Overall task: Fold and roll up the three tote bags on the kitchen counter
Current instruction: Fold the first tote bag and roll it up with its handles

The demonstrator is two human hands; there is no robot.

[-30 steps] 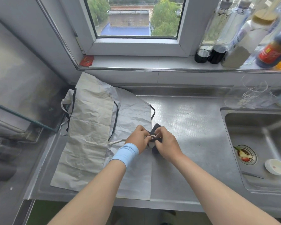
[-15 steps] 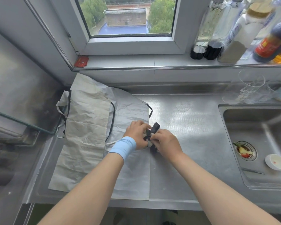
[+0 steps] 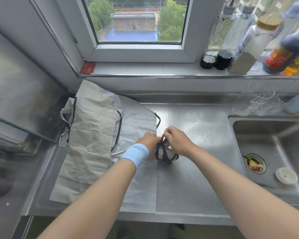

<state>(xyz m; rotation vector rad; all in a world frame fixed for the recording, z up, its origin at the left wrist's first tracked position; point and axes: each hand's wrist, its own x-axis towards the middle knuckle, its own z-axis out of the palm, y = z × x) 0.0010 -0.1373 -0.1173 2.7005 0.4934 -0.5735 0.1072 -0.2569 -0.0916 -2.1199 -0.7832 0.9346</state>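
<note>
A small rolled-up tote bag (image 3: 166, 153), pale with black straps wound round it, sits at the middle of the steel counter (image 3: 197, 169). My left hand (image 3: 149, 141), with a light blue wristband, holds the roll from its left. My right hand (image 3: 177, 140) pinches a black strap just above the roll. Two flat tote bags lie to the left: a beige one (image 3: 90, 144) on top of a grey-white one (image 3: 136, 183), both with dark handles.
A sink (image 3: 274, 149) with food scraps in its drain and a small white dish (image 3: 286, 175) is at the right. Bottles (image 3: 248, 40) line the window sill, with glasses (image 3: 261, 99) below. A glass-edged stove area (image 3: 16, 100) stands at the left.
My hands have kept winding the black strap round the roll; the strap now loops over the bundle and more of the pale roll shows. The camera has shifted slightly.
</note>
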